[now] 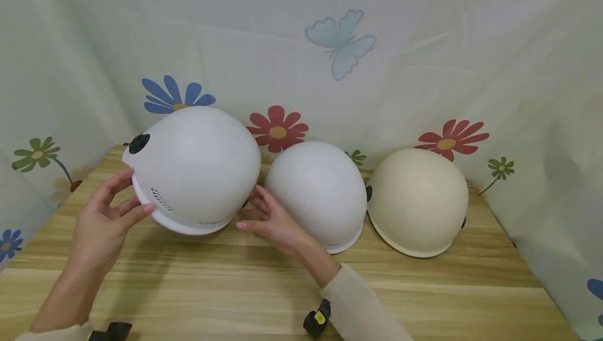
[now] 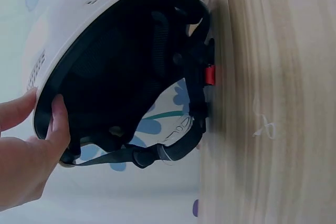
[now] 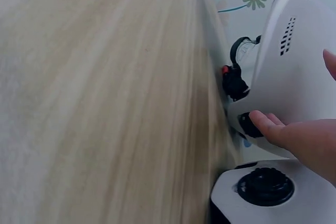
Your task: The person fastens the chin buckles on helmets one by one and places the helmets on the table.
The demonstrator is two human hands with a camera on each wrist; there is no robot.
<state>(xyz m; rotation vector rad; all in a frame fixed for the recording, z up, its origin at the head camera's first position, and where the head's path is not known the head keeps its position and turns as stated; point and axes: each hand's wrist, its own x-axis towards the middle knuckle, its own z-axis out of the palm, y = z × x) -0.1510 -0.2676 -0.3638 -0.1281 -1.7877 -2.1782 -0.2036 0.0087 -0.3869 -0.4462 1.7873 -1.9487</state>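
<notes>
A glossy white helmet (image 1: pixel 200 165) stands tilted at the left of the table, its front rim raised. My left hand (image 1: pixel 101 223) pinches that rim at the lower left, with a finger inside the shell in the left wrist view. The dark inside (image 2: pixel 115 51) shows there, and a black chin strap (image 2: pixel 195 90) with a red buckle (image 2: pixel 210 75) hangs down to the tabletop. My right hand (image 1: pixel 278 223) lies along the helmet's right side with fingers loosely spread, fingertips at the black side knob (image 3: pixel 248 124). Its thumb stands apart from the fingers.
A second white helmet (image 1: pixel 320 194) stands just right of my right hand, and a cream helmet (image 1: pixel 419 199) stands beside it. All are on a wood-grain table (image 1: pixel 226 288). A curtain (image 1: pixel 264 37) printed with flowers and a butterfly hangs behind.
</notes>
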